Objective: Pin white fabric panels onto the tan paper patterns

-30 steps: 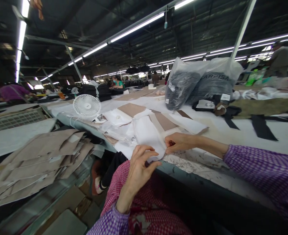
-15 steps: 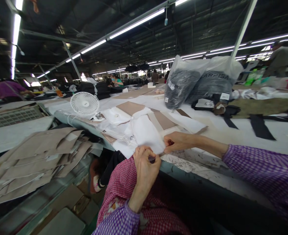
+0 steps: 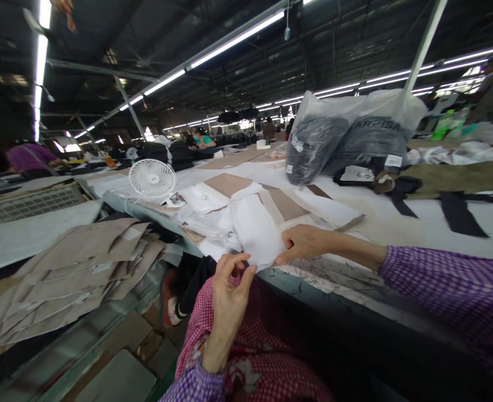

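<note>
The white cloth piece [image 3: 257, 231] lies on the counter [image 3: 397, 223], right of the fan [image 3: 152, 180] and nearer the person, with its near end reaching the counter edge. This end is taken by the left hand [image 3: 228, 287], which is held off the counter. Its grip is closed thumb to forefinger on the hem. The right hand [image 3: 302, 243] rests on the counter, its grip narrowed to a pinch on the right corner of the cloth. Held at two points, the end is judged to be kept spread for handling at the edge.

Brown cards [image 3: 229, 183] and further white pieces are crowded between the fan and the cloth, touching it. Bare counter lies open on the side of the cloth away from the fan. Bagged bundles [image 3: 346, 137] stand far right of the fan, well apart. A paper pile [image 3: 74, 268] lies below the fan, off the counter.
</note>
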A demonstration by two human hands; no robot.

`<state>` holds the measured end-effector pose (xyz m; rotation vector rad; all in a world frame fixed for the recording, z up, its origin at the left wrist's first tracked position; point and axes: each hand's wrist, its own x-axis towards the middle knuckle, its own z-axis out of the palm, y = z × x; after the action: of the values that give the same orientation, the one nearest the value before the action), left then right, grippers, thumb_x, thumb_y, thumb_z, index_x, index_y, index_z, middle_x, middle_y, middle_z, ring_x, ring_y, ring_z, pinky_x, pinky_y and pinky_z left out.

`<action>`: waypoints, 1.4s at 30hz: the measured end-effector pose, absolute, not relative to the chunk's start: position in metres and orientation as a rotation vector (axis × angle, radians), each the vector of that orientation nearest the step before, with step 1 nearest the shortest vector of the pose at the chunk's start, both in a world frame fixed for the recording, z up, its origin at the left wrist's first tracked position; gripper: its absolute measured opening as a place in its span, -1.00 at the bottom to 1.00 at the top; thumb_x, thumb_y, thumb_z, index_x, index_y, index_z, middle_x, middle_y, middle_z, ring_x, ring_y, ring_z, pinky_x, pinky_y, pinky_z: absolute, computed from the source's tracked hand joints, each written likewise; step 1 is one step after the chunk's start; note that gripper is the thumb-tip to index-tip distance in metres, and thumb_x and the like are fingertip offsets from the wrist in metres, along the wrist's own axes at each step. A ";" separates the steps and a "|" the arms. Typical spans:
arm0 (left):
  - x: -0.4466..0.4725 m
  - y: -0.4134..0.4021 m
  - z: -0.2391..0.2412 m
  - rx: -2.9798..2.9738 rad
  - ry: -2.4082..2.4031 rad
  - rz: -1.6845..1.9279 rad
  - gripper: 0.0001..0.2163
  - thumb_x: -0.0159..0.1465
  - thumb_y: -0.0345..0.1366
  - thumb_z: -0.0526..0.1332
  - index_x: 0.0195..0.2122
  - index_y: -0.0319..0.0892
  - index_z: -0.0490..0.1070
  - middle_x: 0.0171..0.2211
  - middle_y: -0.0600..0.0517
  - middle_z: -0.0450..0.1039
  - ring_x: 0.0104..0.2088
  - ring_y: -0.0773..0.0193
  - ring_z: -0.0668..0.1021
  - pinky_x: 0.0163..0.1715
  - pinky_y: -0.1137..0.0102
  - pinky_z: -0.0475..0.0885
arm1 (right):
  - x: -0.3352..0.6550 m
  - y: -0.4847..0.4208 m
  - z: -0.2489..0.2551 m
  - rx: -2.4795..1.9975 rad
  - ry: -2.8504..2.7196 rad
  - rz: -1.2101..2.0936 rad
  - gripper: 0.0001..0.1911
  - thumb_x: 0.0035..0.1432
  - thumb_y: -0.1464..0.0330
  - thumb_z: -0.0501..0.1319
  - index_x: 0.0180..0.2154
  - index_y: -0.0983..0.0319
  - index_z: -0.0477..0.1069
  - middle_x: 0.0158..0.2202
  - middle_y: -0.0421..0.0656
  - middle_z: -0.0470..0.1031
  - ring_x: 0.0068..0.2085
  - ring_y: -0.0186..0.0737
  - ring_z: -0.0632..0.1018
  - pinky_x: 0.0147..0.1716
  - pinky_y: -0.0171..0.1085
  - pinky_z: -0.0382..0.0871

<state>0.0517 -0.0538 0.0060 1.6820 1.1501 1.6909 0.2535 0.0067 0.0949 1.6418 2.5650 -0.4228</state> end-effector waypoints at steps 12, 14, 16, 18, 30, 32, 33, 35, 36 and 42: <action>0.101 -0.046 0.009 1.849 1.498 1.547 -0.84 0.09 -0.40 0.35 -0.28 -0.14 0.47 -0.44 0.08 0.31 -0.34 0.20 0.41 -0.26 0.32 0.31 | 0.289 0.018 0.094 1.739 2.520 -0.398 -0.51 0.01 -0.07 0.17 -0.44 0.25 0.29 -0.44 -0.14 0.39 -0.39 -0.24 0.36 -0.45 -0.29 0.10; 0.100 -0.045 0.012 1.926 1.555 1.470 -0.84 0.11 -0.37 0.35 -0.26 -0.12 0.50 -0.44 0.07 0.33 -0.31 0.17 0.43 -0.25 0.30 0.30 | 0.288 0.018 0.094 1.738 2.507 -0.406 -0.49 0.00 -0.10 0.16 -0.45 0.25 0.28 -0.45 -0.14 0.38 -0.40 -0.24 0.36 -0.46 -0.28 0.10; 0.101 -0.043 0.015 1.999 1.622 1.396 -0.94 0.14 -0.32 0.33 -0.35 -0.11 0.52 -0.43 0.05 0.37 -0.28 0.14 0.45 -0.22 0.27 0.28 | 0.286 0.019 0.093 1.741 2.497 -0.402 -0.47 -0.01 -0.11 0.16 -0.46 0.26 0.27 -0.46 -0.13 0.37 -0.41 -0.23 0.36 -0.46 -0.28 0.09; 0.103 -0.041 0.017 2.020 1.697 1.363 -0.93 0.16 -0.29 0.32 -0.44 -0.12 0.51 -0.44 0.04 0.39 -0.27 0.12 0.47 -0.21 0.26 0.26 | 0.286 0.019 0.093 1.739 2.492 -0.396 -0.47 -0.02 -0.12 0.18 -0.47 0.26 0.27 -0.46 -0.13 0.35 -0.40 -0.23 0.35 -0.46 -0.27 0.09; 0.111 -0.031 0.021 2.000 1.886 1.269 -0.87 0.14 -0.37 0.21 -0.54 -0.15 0.37 -0.44 0.03 0.43 -0.29 0.13 0.50 -0.23 0.25 0.26 | 0.283 0.029 0.096 1.663 2.430 -0.386 -0.35 -0.05 -0.21 0.12 -0.43 0.30 0.38 -0.42 -0.08 0.43 -0.42 -0.21 0.39 -0.45 -0.26 0.17; 0.111 -0.030 0.019 2.020 1.892 1.299 -0.90 0.14 -0.38 0.20 -0.52 -0.15 0.36 -0.42 0.02 0.43 -0.29 0.12 0.50 -0.23 0.23 0.27 | 0.279 0.028 0.097 1.656 2.465 -0.358 -0.31 -0.03 -0.24 0.08 -0.46 0.32 0.39 -0.48 -0.07 0.41 -0.45 -0.22 0.38 -0.46 -0.25 0.16; 0.111 -0.029 0.018 2.019 1.885 1.323 -0.91 0.14 -0.38 0.20 -0.51 -0.15 0.36 -0.42 0.01 0.43 -0.30 0.11 0.50 -0.23 0.22 0.28 | 0.277 0.027 0.097 1.654 2.484 -0.345 -0.29 -0.02 -0.25 0.06 -0.48 0.32 0.39 -0.51 -0.07 0.40 -0.47 -0.22 0.37 -0.47 -0.25 0.15; 0.111 -0.027 0.016 1.980 1.846 1.391 -0.90 0.13 -0.38 0.21 -0.52 -0.15 0.36 -0.44 0.02 0.42 -0.34 0.13 0.49 -0.24 0.22 0.29 | 0.273 0.025 0.098 1.657 2.496 -0.327 -0.27 -0.01 -0.26 0.04 -0.50 0.32 0.39 -0.53 -0.06 0.40 -0.49 -0.22 0.37 -0.48 -0.24 0.14; 0.110 -0.026 0.015 1.945 1.815 1.430 -0.89 0.13 -0.38 0.22 -0.54 -0.15 0.37 -0.46 0.03 0.41 -0.37 0.15 0.48 -0.26 0.23 0.29 | 0.272 0.024 0.099 1.661 2.486 -0.324 -0.26 -0.02 -0.27 0.04 -0.49 0.33 0.39 -0.52 -0.05 0.40 -0.49 -0.21 0.37 -0.49 -0.24 0.15; 0.088 -0.028 0.007 1.569 1.524 1.670 -0.86 0.16 -0.28 0.26 -0.49 -0.14 0.33 -0.56 0.14 0.30 -0.53 0.31 0.38 -0.45 0.39 0.30 | 0.273 0.023 0.100 1.658 2.460 -0.315 -0.30 0.02 -0.23 0.04 -0.44 0.32 0.39 -0.46 -0.03 0.42 -0.45 -0.18 0.39 -0.48 -0.24 0.15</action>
<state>0.0881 -0.0276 0.0070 1.5691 1.5239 1.6704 0.2734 0.0226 0.0999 1.6581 2.4598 -0.3147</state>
